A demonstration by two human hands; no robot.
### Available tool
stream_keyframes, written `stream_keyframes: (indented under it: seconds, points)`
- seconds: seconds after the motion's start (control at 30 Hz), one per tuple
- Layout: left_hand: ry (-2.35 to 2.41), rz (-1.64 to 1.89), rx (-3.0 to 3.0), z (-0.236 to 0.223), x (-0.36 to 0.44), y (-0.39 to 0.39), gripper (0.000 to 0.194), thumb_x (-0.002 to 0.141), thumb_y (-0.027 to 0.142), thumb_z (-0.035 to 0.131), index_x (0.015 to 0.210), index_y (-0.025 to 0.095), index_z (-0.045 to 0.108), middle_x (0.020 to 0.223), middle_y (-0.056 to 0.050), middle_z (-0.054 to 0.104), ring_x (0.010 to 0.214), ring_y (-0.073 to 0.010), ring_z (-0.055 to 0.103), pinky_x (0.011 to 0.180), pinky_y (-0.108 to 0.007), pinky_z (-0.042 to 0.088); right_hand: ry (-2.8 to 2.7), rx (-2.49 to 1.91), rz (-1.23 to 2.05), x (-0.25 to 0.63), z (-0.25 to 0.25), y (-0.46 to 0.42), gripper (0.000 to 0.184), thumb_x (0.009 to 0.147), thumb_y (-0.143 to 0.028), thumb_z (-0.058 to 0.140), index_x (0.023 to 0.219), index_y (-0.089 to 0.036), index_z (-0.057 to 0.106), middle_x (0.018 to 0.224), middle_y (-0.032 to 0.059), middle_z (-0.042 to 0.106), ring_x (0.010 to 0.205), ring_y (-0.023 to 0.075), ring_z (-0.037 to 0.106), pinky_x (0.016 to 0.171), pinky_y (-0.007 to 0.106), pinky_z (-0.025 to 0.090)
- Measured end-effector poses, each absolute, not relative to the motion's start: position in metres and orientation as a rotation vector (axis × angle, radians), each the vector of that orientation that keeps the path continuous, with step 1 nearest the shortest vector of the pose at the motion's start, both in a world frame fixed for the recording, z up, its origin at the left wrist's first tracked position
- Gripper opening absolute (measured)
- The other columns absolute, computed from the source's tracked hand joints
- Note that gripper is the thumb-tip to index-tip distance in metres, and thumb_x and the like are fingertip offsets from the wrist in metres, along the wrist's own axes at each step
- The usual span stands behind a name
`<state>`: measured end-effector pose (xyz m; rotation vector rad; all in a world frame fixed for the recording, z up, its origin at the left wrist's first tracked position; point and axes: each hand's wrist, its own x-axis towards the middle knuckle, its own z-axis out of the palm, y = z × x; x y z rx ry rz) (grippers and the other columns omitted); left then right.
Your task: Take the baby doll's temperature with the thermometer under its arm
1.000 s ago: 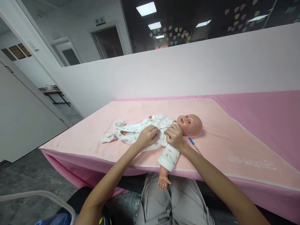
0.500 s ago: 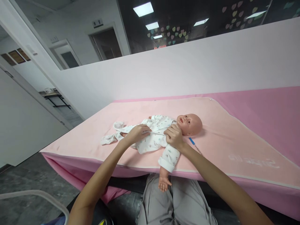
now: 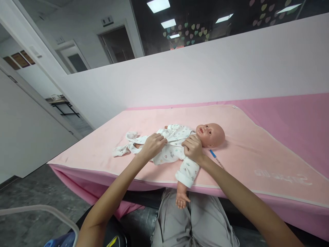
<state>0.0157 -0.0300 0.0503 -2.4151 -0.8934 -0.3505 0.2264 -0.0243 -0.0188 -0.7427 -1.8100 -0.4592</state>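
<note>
A baby doll (image 3: pixel 211 135) lies on its back on a peach cloth, its head to the right. It wears a white printed romper (image 3: pixel 168 153). My left hand (image 3: pixel 154 145) is closed on the front edge of the romper at the doll's waist. Near the doll's neck, my right hand (image 3: pixel 192 147) grips the same edge at the chest. Between my hands that edge runs straight and looks taut. One doll arm (image 3: pixel 182 195) hangs past the table edge above my lap. The fingertips of both hands are partly hidden in the fabric.
Right of the doll's shoulder lies a thin stick with a blue end (image 3: pixel 212 153), partly behind my right forearm. The peach cloth (image 3: pixel 257 147) covers a pink-draped table (image 3: pixel 295 120). A white low wall (image 3: pixel 205 75) stands behind it. A grey curved tube (image 3: pixel 51 211) is at lower left.
My left hand has closed more tightly on the romper's edge and lifted slightly, and the edge looks straighter. My right hand keeps its hold. The whole view has shifted a little.
</note>
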Motion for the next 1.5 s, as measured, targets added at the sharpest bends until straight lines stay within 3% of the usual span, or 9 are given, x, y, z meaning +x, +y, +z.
stream_keyframes:
  seconds: [0.13, 0.3, 0.6, 0.97, 1.2, 1.5]
  points:
    - [-0.902, -0.294, -2.365, 0.036, 0.013, -0.028, 0.02, 0.081, 0.005, 0.043, 0.073, 0.015, 0.059, 0.065, -0.004, 0.058, 0.061, -0.015, 0.052, 0.057, -0.028, 0.035, -1.807, -0.756, -0.46, 0.226, -0.018, -0.025, 0.023, 0.06, 0.001, 0.042, 0.054, -0.019, 0.052, 0.052, 0.0001, 0.052, 0.061, 0.0152, 0.04, 0.062, 0.031, 0.032]
    - [-0.892, -0.322, -2.429, 0.03, 0.016, -0.027, 0.015, 0.083, 0.009, 0.045, 0.082, 0.014, 0.059, 0.074, -0.006, 0.063, 0.079, -0.0172, 0.057, 0.063, -0.028, 0.038, -1.797, -0.755, -0.46, 0.226, -0.017, -0.025, 0.023, 0.059, 0.002, 0.043, 0.054, -0.018, 0.053, 0.052, -0.0001, 0.054, 0.061, 0.0148, 0.041, 0.062, 0.03, 0.032]
    - [-1.187, -0.114, -2.297, 0.023, 0.037, -0.03, 0.02, 0.08, 0.004, 0.045, 0.094, 0.011, 0.058, 0.083, -0.01, 0.062, 0.079, -0.0216, 0.056, 0.062, -0.03, 0.037, -1.792, -0.778, -0.428, 0.226, -0.021, -0.024, 0.024, 0.063, 0.001, 0.042, 0.056, -0.017, 0.056, 0.053, 0.0005, 0.053, 0.062, 0.0145, 0.041, 0.065, 0.03, 0.032]
    - [-1.06, -0.556, -2.43, 0.023, 0.02, -0.027, 0.021, 0.085, 0.013, 0.043, 0.077, 0.015, 0.062, 0.07, -0.006, 0.059, 0.075, -0.0182, 0.054, 0.069, -0.03, 0.042, -1.809, -0.811, -0.406, 0.227, -0.021, -0.024, 0.022, 0.062, 0.0, 0.042, 0.056, -0.017, 0.055, 0.055, 0.0008, 0.055, 0.064, 0.0147, 0.042, 0.066, 0.03, 0.032]
    - [-1.573, -1.007, -2.625, 0.029, 0.014, -0.022, 0.013, 0.077, 0.025, 0.056, 0.084, 0.019, 0.066, 0.077, -0.002, 0.067, 0.067, -0.0127, 0.06, 0.063, -0.023, 0.044, -1.815, -0.84, -0.399, 0.227, -0.02, -0.024, 0.023, 0.063, -0.001, 0.041, 0.055, -0.018, 0.055, 0.054, 0.0008, 0.054, 0.063, 0.0148, 0.043, 0.064, 0.029, 0.031]
    - [-1.53, -0.291, -2.381, 0.039, 0.036, -0.029, 0.027, 0.083, 0.027, 0.045, 0.074, 0.021, 0.07, 0.077, -0.009, 0.066, 0.085, -0.0232, 0.057, 0.061, -0.028, 0.037, -1.795, -0.822, -0.392, 0.227, -0.021, -0.023, 0.023, 0.062, 0.0, 0.042, 0.055, -0.017, 0.055, 0.054, 0.0007, 0.055, 0.063, 0.0146, 0.043, 0.066, 0.03, 0.032]
